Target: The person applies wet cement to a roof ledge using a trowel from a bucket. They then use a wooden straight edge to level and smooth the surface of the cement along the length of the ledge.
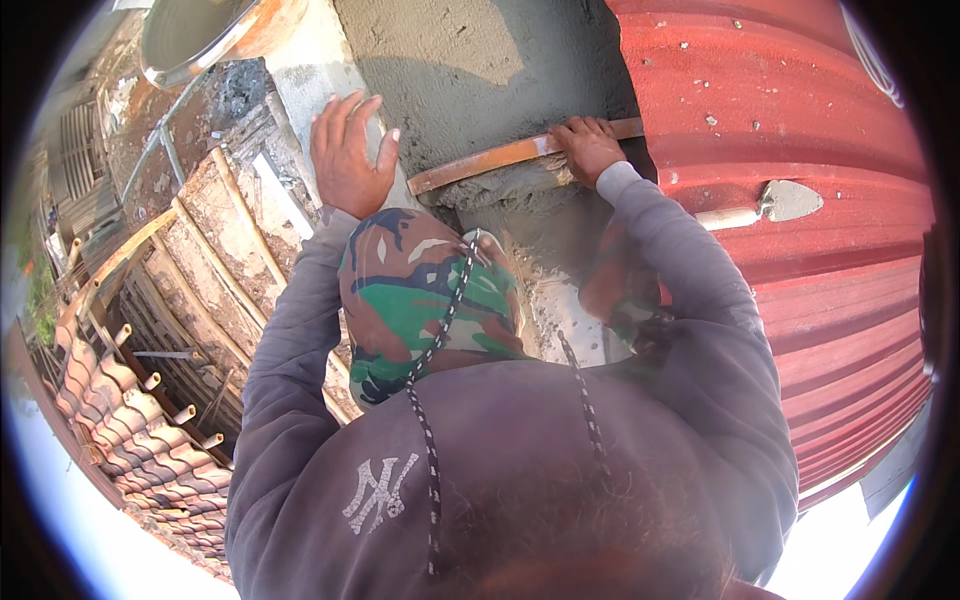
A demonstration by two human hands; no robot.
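Head view, bar [485, 166] seemingly gripped, pale lettering [379, 493]

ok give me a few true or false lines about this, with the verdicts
1. The right hand grips the orange-brown bar. True.
2. The left hand grips the bar too. False: it is open, apart from the bar, with nothing in it.
3. The trowel lies on the red corrugated sheet. True.
4. The trowel's blade points to the person's left. False: the blade points right, the handle left.
5. The red sheet is on the person's left. False: it is on the right.
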